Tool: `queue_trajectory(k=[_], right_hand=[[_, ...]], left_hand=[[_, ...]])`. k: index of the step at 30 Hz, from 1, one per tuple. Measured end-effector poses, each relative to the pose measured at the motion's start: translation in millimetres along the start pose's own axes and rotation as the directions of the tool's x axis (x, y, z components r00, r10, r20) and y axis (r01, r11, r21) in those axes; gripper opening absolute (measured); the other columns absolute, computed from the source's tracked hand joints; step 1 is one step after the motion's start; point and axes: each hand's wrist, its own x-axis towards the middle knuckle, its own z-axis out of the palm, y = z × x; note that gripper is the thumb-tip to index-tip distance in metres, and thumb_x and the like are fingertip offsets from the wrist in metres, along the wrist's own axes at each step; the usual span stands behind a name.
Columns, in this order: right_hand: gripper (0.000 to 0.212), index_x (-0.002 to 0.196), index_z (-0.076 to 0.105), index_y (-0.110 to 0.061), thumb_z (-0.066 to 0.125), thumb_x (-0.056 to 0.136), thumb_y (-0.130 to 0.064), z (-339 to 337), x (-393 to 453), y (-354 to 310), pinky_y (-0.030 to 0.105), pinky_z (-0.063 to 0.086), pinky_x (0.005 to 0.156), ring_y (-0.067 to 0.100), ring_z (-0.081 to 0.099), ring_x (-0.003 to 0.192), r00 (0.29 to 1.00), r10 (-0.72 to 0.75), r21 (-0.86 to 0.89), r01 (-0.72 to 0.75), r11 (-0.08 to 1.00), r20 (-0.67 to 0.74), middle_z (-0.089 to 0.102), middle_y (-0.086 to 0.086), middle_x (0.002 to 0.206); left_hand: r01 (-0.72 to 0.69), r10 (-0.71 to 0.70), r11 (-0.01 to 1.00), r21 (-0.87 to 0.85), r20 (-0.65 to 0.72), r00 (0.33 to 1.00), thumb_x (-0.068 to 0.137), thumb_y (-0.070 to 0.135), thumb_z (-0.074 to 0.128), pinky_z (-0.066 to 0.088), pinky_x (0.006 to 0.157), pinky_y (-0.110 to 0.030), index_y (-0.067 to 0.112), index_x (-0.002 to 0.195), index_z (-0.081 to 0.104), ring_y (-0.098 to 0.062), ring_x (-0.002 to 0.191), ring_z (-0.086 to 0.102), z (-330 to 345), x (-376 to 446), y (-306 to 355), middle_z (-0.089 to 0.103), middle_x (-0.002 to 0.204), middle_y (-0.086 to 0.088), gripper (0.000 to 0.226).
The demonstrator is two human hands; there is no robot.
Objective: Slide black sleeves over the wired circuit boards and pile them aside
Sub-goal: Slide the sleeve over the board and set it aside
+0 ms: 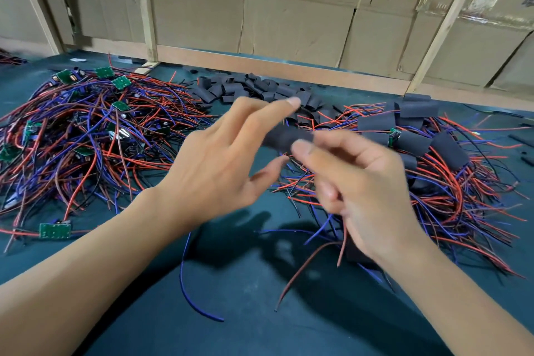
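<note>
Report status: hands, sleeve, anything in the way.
Right hand grips a sleeved board, wires trailing below. Left hand open beside it, fingers spread. Bare boards pile left, finished pile right. Nothing obstructing.

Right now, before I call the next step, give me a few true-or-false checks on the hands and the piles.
1. The right hand holds a black sleeve. True.
2. The left hand grips a green board. False: its fingers are spread and hold nothing.
3. The unsleeved boards pile lies on the left. True.
4. The loose sleeves sit in a tray. False: they lie bare on the green mat.
5. The sleeved pile lies on the right. True.
</note>
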Motion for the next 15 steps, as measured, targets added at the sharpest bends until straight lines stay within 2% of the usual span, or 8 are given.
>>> queue_trajectory(k=[2,4,6,7,9,11,13,15], right_hand=[[0.011,0.09,0.075,-0.017,0.08,0.08,-0.015,-10,7,-10,0.015,0.026,0.041,0.01,0.035,0.039,0.992,-0.088,0.073,0.094,0.993,-0.089,0.056,-0.002,0.06],[0.008,0.086,0.074,-0.018,0.077,0.085,-0.011,-25,16,-23,0.013,0.025,0.041,0.009,0.037,0.04,0.967,-0.17,0.094,0.19,0.977,-0.187,0.057,-0.002,0.062],[0.008,0.083,0.073,-0.019,0.077,0.088,-0.013,-45,25,-35,0.013,0.023,0.04,0.009,0.038,0.04,0.936,-0.231,0.03,0.248,0.968,-0.264,0.058,-0.001,0.066],[0.006,0.084,0.074,-0.02,0.077,0.088,-0.017,-55,28,-39,0.014,0.023,0.039,0.009,0.038,0.04,0.922,-0.258,-0.022,0.262,0.965,-0.288,0.06,0.0,0.068],[0.007,0.085,0.077,-0.024,0.078,0.085,-0.031,-74,33,-46,0.015,0.023,0.037,0.008,0.038,0.042,0.905,-0.294,-0.16,0.255,0.954,-0.307,0.063,0.002,0.072],[0.014,0.085,0.079,-0.032,0.076,0.08,-0.044,-91,35,-48,0.017,0.03,0.041,0.007,0.041,0.046,0.904,-0.299,-0.352,0.184,0.918,-0.307,0.067,-0.002,0.071],[0.014,0.082,0.078,-0.041,0.071,0.078,-0.053,-103,35,-44,0.023,0.042,0.058,0.004,0.051,0.053,0.902,-0.311,-0.594,0.077,0.801,-0.301,0.073,-0.006,0.073],[0.02,0.084,0.076,-0.036,0.067,0.083,-0.054,-108,35,-35,0.029,0.045,0.075,0.004,0.06,0.068,0.887,-0.352,-0.794,-0.027,0.608,-0.299,0.074,-0.012,0.08]], left_hand=[[0.086,-0.087,0.996,0.031,0.04,0.995,0.091,0.049,0.063,0.055,0.054,-0.036,0.025,0.151,0.03,-0.014,0.094,0.061,-3,0,-11,0.051,0.125,0.003,0.072],[0.146,-0.155,0.985,0.093,0.097,0.983,0.092,0.051,0.06,0.054,0.067,-0.035,0.023,0.152,0.03,-0.017,0.098,0.06,-4,-1,-26,0.055,0.12,0.003,0.072],[0.192,-0.227,0.965,0.179,0.204,0.952,0.094,0.051,0.056,0.05,0.084,-0.039,0.021,0.15,0.034,-0.025,0.103,0.056,-3,-3,-38,0.057,0.117,0.0,0.068],[0.204,-0.276,0.946,0.252,0.295,0.915,0.094,0.054,0.051,0.049,0.09,-0.042,0.022,0.149,0.037,-0.028,0.107,0.055,-1,-5,-43,0.058,0.118,-0.001,0.065],[0.201,-0.388,0.896,0.397,0.478,0.788,0.094,0.06,0.043,0.045,0.098,-0.046,0.026,0.142,0.045,-0.029,0.117,0.051,3,-8,-49,0.058,0.122,-0.001,0.059],[0.21,-0.434,0.883,0.421,0.556,0.709,0.098,0.06,0.04,0.043,0.1,-0.044,0.029,0.13,0.055,-0.027,0.118,0.05,6,-12,-50,0.055,0.118,0.001,0.047],[0.226,-0.415,0.898,0.376,0.56,0.717,0.1,0.051,0.042,0.043,0.098,-0.042,0.028,0.118,0.062,-0.025,0.112,0.052,7,-12,-51,0.054,0.108,0.003,0.035],[0.236,-0.396,0.911,0.337,0.56,0.728,0.101,0.043,0.046,0.043,0.091,-0.038,0.027,0.111,0.064,-0.024,0.106,0.056,6,-10,-50,0.052,0.1,0.005,0.026]])
